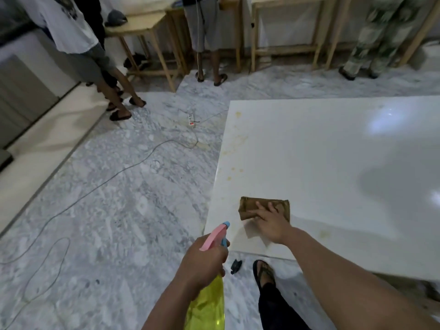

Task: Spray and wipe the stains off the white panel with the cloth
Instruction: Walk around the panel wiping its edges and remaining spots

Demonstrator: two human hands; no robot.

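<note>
A large white panel [333,163] lies flat on the marble floor, filling the right half of the view. Yellowish stains [234,148] run along its left edge, and a fainter one [325,233] sits near the front edge. A folded brown cloth [252,206] rests on the panel's near left corner. My right hand [271,222] presses flat on the cloth with fingers spread. My left hand [204,260] grips a yellow spray bottle [207,308] with a pink and blue head, its nozzle pointing toward the panel's left edge.
My sandalled foot [263,273] stands just before the panel's front edge, beside a small black object [235,265]. A power strip [191,120] and cables [119,172] cross the floor to the left. Several people stand at the back by wooden tables [152,27].
</note>
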